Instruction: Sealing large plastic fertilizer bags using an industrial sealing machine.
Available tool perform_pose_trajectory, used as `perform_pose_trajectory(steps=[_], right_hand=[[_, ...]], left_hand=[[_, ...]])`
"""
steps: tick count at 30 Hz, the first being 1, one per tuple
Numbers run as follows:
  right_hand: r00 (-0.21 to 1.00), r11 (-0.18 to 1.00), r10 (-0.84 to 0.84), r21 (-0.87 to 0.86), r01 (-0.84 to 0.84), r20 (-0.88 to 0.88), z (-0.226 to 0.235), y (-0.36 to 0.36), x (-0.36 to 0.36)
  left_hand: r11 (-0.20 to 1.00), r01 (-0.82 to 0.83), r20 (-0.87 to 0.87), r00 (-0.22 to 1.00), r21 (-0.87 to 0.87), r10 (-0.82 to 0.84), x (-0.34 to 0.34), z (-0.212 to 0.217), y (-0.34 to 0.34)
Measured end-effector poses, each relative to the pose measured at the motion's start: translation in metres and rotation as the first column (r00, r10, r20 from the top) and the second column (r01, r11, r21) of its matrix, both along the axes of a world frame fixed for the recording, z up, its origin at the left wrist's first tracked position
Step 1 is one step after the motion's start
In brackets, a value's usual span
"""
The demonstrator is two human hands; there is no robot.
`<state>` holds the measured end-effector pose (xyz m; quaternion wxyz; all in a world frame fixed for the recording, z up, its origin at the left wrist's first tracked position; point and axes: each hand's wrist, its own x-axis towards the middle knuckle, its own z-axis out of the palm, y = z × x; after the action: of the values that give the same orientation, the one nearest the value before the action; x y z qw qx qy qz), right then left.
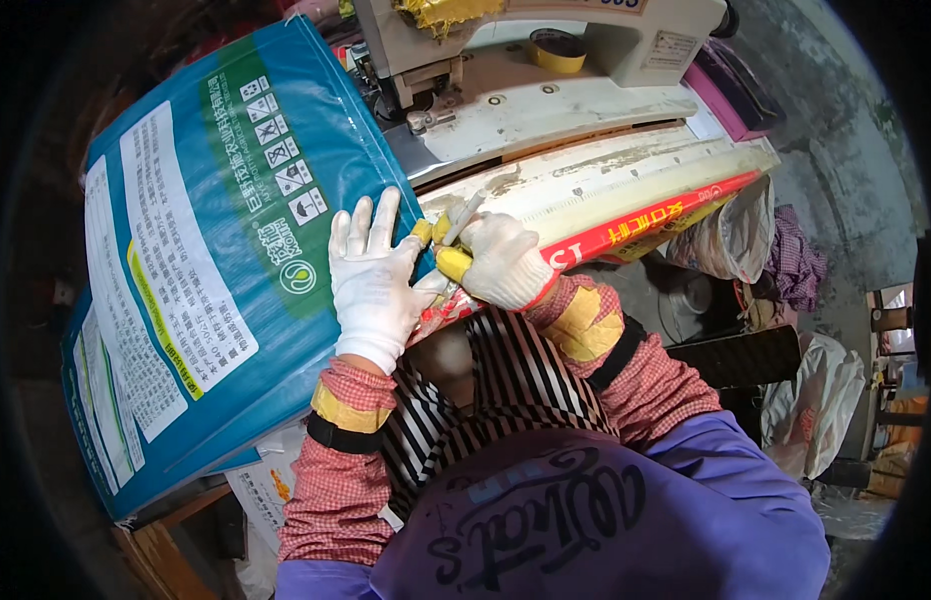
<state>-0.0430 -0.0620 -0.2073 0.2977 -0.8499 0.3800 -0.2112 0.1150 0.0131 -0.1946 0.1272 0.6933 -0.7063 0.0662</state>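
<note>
My left hand, in a white glove, lies on the right edge of a large blue and green printed bag. Its fingers are stretched out and spread. Close beside it, my right hand, also in a white glove with yellow tape on a fingertip, is closed around a slim grey tool. The tool's exact kind is unclear, and my fingers hide part of it. Both hands are at the bag's corner, by the near edge of a worn white work table. A red printed strip covers that edge.
A sewing machine stands at the far side, with a yellow tape roll on its bed. A pink box lies at the far right. Clear plastic bags and a checked cloth hang or lie right of the table.
</note>
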Motion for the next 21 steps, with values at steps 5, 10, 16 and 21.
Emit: perform_pose_trajectory(steps=[5,10,16,21], right_hand=[[0.921,0.979,-0.161,0.179,0.102,0.354,-0.01,-0.007,-0.004],[0.741,0.94,-0.34,0.222,0.258,0.579,0.002,-0.041,-0.027],[0.967,0.721,-0.217,-0.644,0.253,0.138,0.066,-0.138,-0.088],[0.904,0.772,-0.368,-0.613,0.167,-0.217,0.089,-0.21,-0.084]], left_hand=[[0.999,0.01,-0.015,1.0,-0.033,-0.011,0.001,0.0,0.0],[0.99,0.123,-0.112,0.985,-0.071,-0.13,0.005,0.011,0.007],[0.99,0.039,-0.241,0.968,-0.138,-0.072,0.031,0.045,0.053],[0.997,-0.068,-0.28,0.959,-0.044,0.053,0.062,0.062,0.104]])
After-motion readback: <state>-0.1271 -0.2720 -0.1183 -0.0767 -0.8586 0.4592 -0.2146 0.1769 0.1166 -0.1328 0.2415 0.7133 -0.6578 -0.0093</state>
